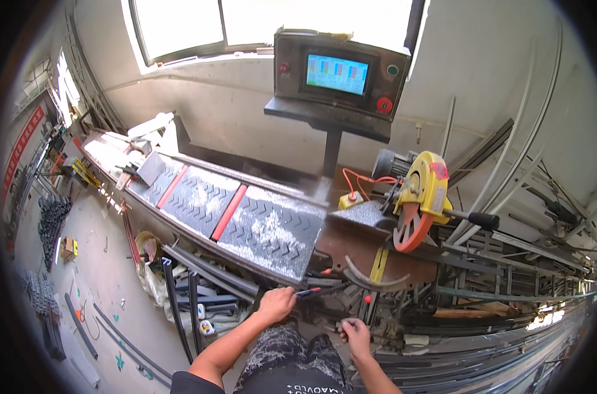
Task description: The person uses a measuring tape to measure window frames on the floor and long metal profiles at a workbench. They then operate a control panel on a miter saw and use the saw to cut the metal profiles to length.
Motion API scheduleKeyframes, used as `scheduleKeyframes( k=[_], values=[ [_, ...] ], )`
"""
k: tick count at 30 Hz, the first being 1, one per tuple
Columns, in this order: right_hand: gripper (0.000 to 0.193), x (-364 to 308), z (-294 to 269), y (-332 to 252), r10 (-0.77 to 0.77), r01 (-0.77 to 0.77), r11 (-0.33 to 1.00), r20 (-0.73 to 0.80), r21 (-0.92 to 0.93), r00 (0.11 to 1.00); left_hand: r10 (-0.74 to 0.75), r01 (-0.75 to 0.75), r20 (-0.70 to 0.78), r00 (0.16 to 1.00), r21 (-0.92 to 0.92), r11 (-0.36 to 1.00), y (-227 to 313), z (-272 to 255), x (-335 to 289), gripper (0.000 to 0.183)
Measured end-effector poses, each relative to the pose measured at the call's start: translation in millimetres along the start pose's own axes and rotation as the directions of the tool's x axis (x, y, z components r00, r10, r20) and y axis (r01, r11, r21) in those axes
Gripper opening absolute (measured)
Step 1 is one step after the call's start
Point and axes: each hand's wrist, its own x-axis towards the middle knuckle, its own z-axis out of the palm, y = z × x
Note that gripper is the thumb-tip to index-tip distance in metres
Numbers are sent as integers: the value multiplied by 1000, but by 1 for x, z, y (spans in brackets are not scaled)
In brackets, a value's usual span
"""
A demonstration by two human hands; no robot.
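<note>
My left hand (276, 306) is closed at the near edge of the conveyor (272, 226). From its fingers a slim dark stick with a red end (307, 291) points right; whether it is a pen or a lever is too small to tell. Lower and to the right, my right hand (356, 336) has its fingers curled together, and what they hold, if anything, cannot be made out. Beyond it stands a yellow and orange cut-off saw (424, 190) with a black handle (480, 219), over a brown metal table (341, 244). A red ball knob (368, 299) sits just above my right hand.
Pale shavings cover the conveyor's dark belt, crossed by red bars (229, 213). A control box with a lit screen (338, 74) stands behind it on a post. Long metal profiles (482, 364) are stacked at right; dark bars (180, 308) lean at left, and offcuts lie about the floor.
</note>
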Motion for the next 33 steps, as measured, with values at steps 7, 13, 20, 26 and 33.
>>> scheduleKeyframes(
  k=[7, 13, 20, 26, 33],
  values=[
    [12, 26, -5, -13, 25, -31, 992, -55, -122, 998, 17, 15, -92, 996, 331, 944, -120, 49, 73, 9],
    [11, 68, 44, -69, -33, 50, 961, 66, -271, 997, -141, 118, 71, 987, 259, 959, -153, 77, 107, 14],
    [11, 158, 129, -233, -809, 708, 280, 238, -648, 538, -71, 73, -29, 997, 64, 995, -137, 36, 106, 19],
    [34, 239, 221, -386, -931, 557, -363, 320, -747, -178, 202, 121, 479, 854, -560, 819, -64, -45, 102, 36],
    [47, 283, 260, -412, -901, 334, -432, 386, -838, -197, 908, 250, 150, 391, -967, 52, -27, -179, 128, 41]
  ],
)
